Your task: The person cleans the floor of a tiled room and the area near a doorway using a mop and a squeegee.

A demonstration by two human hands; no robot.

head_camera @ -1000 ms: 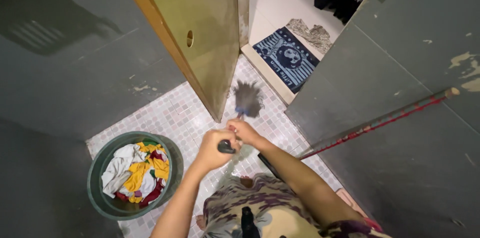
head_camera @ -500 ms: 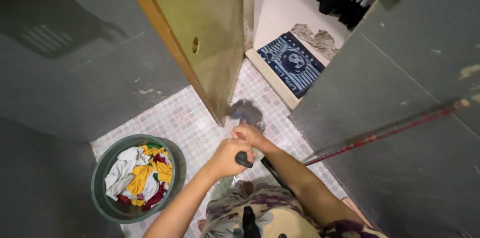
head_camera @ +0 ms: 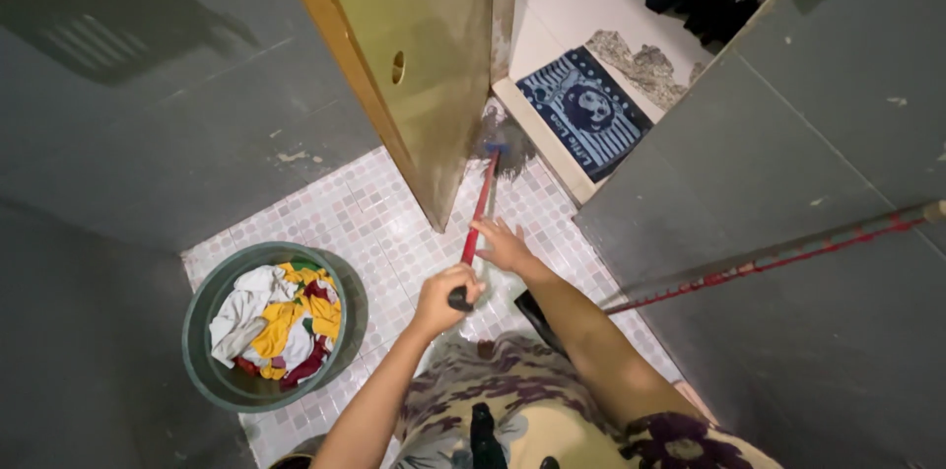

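Fingers of the left hand point(head_camera: 445, 298) are clamped on the mop point(head_camera: 480, 208); right hand point(head_camera: 505, 245) guides it, fingers apart (head at twelve o'clock, by the door point(head_camera: 424, 55)); floor point(head_camera: 345, 223) looks mostly unmopped.

Arms: we see both bare from wrist to above the elbow, no sleeves over them.
Left hand point(head_camera: 440, 297): no ring, watch or glove that we can make out.
Right hand point(head_camera: 506, 245): likewise unadorned.
Garment point(head_camera: 522, 410): below the hands, loose cloth, cream-yellow with dark purple floral blotches.
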